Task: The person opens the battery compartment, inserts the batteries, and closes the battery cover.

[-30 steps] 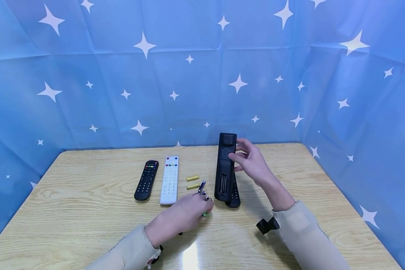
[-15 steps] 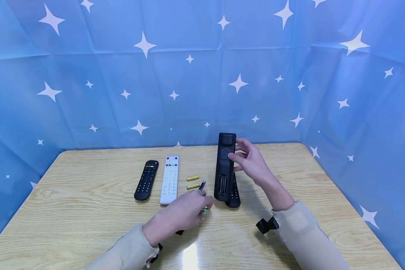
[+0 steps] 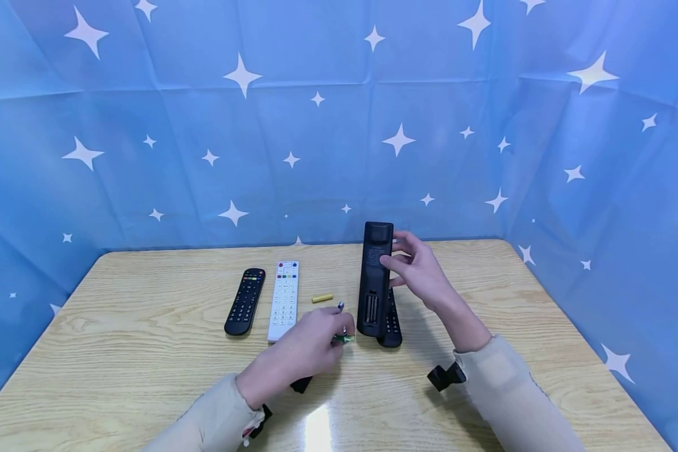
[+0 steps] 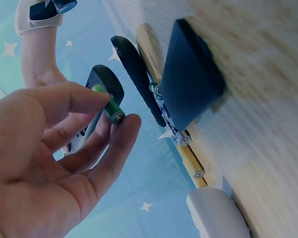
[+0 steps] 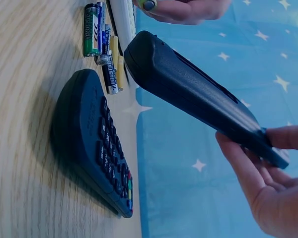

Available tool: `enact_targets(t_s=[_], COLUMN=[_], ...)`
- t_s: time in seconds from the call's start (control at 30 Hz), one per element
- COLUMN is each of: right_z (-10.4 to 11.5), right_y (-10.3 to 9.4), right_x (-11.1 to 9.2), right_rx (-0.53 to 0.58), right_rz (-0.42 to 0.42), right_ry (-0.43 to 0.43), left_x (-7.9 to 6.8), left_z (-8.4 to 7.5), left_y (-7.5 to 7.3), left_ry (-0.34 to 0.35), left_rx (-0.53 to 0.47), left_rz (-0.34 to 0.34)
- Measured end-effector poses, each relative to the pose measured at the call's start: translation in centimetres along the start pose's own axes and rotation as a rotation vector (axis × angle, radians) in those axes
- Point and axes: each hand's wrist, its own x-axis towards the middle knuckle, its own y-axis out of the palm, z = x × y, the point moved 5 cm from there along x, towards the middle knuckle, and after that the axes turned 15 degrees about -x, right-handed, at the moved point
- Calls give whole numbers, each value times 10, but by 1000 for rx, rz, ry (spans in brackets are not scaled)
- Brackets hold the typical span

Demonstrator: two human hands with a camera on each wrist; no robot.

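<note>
One green battery [image 4: 114,111] is pinched by left hand [image 3: 313,344] at fingertips; could be dropped if pinch is loosened or round casing is rolled. Right of pinch, held remote [image 3: 376,267] is gripped by right hand [image 3: 420,271] near far end only; could be tilted if free near end is pressed. Below pinch, loose batteries [image 5: 92,29] could be scattered if brushed by knuckles. Beneath held remote, lower remote [image 3: 392,329] could be knocked if grip sags.

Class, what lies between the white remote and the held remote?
The head view shows a yellow battery, a blue battery, and the left hand pinching a green battery, hiding some of the stretch.
</note>
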Motion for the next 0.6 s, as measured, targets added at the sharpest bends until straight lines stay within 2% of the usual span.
enact_targets(t_s=[0.17, 0.6], right_z=[1, 2], right_y=[1, 5], right_x=[0, 0], right_rx=[12, 39], right_rz=[-1, 16], right_ry=[-2, -16], left_x=[1, 3], left_z=[1, -3], left_y=[-2, -6], left_ry=[-15, 16], left_rx=[-43, -104], left_rz=[-58, -191])
